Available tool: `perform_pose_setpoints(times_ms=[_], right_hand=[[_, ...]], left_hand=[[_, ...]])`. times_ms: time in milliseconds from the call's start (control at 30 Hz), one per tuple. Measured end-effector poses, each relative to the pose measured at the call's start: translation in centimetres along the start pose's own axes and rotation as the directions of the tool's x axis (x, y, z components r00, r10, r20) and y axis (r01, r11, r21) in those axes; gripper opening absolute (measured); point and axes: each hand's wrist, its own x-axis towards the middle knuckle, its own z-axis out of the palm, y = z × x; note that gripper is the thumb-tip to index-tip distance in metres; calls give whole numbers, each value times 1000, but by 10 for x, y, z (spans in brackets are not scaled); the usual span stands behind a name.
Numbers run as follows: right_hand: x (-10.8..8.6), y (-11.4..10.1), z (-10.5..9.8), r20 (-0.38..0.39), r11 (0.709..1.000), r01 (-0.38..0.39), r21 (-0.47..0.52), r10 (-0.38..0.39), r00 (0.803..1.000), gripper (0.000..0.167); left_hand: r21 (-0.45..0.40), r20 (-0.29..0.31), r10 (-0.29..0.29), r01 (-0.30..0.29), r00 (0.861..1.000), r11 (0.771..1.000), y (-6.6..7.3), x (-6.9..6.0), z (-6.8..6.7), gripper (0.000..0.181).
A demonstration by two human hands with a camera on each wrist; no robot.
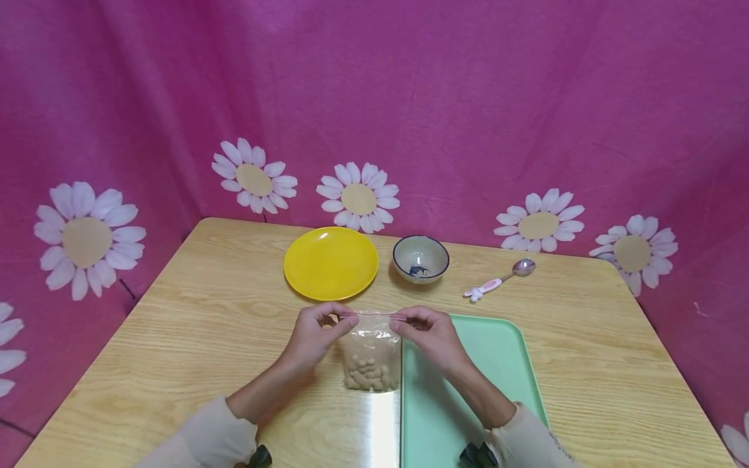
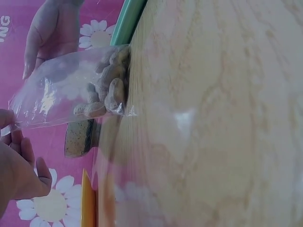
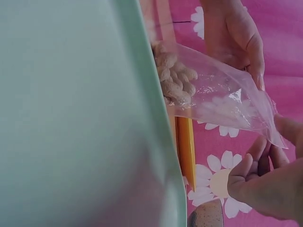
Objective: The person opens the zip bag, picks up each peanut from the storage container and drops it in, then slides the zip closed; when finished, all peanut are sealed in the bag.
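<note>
A clear plastic zip bag (image 1: 372,354) with a pinkish top strip stands upright on the table, and peanuts in their shells (image 2: 113,85) lie in its bottom. My left hand (image 1: 316,335) pinches the left end of the top edge between thumb and fingers. At the other end, my right hand (image 1: 430,335) pinches the same edge. The strip runs straight between both hands. In the right wrist view the bag (image 3: 222,94) leans toward the camera's right, its mouth between the two hands. Whether the seal is parted cannot be told.
Beneath my right forearm lies a light green tray (image 1: 497,351), close beside the bag. Behind the hands stand a yellow plate (image 1: 331,263) and a small blue-rimmed bowl (image 1: 420,259). A spoon with a rabbit handle (image 1: 500,281) lies farther right on the wooden table (image 1: 234,325).
</note>
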Motion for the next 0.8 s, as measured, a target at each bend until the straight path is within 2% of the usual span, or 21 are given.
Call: perform_pose_setpoints(times_ms=[200,333,400,533,600,800], right_hand=[[1,-1,2,10,1000,23,-21,-22,1000,18],[-1,-3,2,11,999,31,-19,-31,999,19],[-1,-3,2,31,999,47,-21,-47,998,20],[-2,-3,5,88,995,91,-33,-88,992,21],[-2,-4,6,102,994,104,-42,-100,990,20],[-2,-6,8,77,990,115,-83,-108,991,16]], left_hand=[[43,17,15,-16,1000,999,5,0,1,12],[54,39,13,-15,999,998,3,1,2,13],[54,63,12,-16,998,998,3,0,3,12],[47,101,48,-53,994,997,5,-2,7,11],[48,101,70,-75,992,996,5,-3,9,10],[60,80,105,-110,991,992,7,-3,10,9]])
